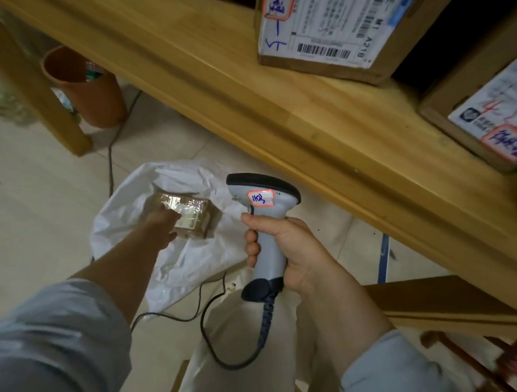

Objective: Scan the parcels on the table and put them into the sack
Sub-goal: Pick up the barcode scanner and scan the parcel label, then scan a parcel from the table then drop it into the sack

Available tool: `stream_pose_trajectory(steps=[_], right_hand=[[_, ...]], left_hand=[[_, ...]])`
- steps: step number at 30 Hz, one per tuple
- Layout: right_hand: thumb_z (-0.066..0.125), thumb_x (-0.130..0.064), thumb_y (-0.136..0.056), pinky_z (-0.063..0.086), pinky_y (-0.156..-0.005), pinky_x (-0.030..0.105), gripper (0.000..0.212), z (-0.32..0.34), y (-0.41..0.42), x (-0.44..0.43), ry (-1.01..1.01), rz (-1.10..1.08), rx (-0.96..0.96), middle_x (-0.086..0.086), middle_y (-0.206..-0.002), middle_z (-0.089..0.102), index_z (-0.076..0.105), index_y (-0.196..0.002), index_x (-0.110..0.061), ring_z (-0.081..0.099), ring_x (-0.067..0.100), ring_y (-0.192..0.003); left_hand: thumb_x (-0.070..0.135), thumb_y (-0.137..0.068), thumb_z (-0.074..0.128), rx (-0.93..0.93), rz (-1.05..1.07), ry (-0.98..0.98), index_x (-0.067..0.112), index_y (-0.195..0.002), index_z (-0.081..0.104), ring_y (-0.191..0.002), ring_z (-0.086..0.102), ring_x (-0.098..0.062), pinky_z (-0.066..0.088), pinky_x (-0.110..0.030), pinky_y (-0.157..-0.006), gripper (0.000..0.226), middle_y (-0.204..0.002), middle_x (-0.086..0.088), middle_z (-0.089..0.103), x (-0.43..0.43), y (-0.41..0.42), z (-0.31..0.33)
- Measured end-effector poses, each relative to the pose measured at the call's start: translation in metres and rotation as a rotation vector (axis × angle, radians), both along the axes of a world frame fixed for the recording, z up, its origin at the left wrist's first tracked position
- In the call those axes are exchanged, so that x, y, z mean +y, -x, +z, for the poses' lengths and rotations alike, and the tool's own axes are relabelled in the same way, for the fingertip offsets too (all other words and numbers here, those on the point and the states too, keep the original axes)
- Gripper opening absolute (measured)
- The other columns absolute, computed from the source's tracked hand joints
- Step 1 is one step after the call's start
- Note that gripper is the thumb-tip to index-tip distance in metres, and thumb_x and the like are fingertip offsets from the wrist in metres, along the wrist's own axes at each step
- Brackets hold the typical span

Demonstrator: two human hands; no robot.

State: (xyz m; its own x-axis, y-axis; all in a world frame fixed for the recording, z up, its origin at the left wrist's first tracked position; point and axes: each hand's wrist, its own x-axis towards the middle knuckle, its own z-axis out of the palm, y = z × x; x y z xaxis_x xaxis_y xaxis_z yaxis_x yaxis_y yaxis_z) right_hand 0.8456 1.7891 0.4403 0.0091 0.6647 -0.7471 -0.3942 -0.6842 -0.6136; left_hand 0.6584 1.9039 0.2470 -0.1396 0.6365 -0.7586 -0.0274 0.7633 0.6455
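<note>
My left hand [162, 225] reaches down and grips a small brown taped parcel [193, 215] over the open mouth of the white sack [190, 258] on the floor. My right hand [287, 252] holds a grey handheld barcode scanner [265, 222] by its grip, head up, with a small handwritten label on it. Two cardboard parcels with shipping labels sit on the wooden table: one at the top [327, 31] and one at the right edge [485, 115].
The wooden table [283, 117] runs diagonally across the view, its leg [41, 100] at the left. An orange bin [88, 87] stands under it. The scanner's black cable [216, 349] trails over the tiled floor. A wooden chair part [452, 305] is at the right.
</note>
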Motion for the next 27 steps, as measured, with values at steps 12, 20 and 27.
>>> stream_pose_trajectory(steps=[12, 20, 27], right_hand=[[0.063, -0.001, -0.084, 0.044, -0.043, 0.021, 0.009, 0.073, 0.015, -0.091, -0.174, -0.053, -0.054, 0.008, -0.057, 0.054, 0.058, -0.079, -0.004, 0.048, 0.015, -0.042], [0.060, -0.010, -0.091, 0.052, -0.054, 0.031, 0.011, 0.156, 0.000, -0.153, -0.536, -0.098, -0.401, 0.014, -0.066, 0.067, 0.058, -0.082, -0.004, 0.064, 0.023, -0.053], [0.066, -0.006, -0.084, 0.045, -0.045, 0.026, 0.006, 0.220, -0.066, -0.200, -0.723, -0.438, -0.465, 0.011, -0.066, 0.066, 0.061, -0.087, -0.003, 0.054, 0.017, -0.046]], left_hand=[[0.018, -0.091, 0.057, 0.599, -0.358, -0.785, 0.010, -0.144, 0.042, -0.128, 0.047, -0.028, 0.036, -0.035, -0.104, 0.056, -0.142, -0.012, 0.049, -0.084, -0.037, 0.156], [0.022, -0.086, 0.059, 0.825, -0.401, -1.364, 0.005, -0.124, 0.059, -0.109, 0.048, -0.031, 0.038, -0.037, -0.090, 0.041, -0.114, -0.014, 0.059, -0.129, -0.056, 0.278], [0.022, -0.091, 0.054, 0.605, -0.471, -1.610, 0.006, -0.125, 0.059, -0.113, 0.050, -0.027, 0.030, -0.022, -0.092, 0.038, -0.117, -0.012, 0.059, -0.174, -0.142, 0.392]])
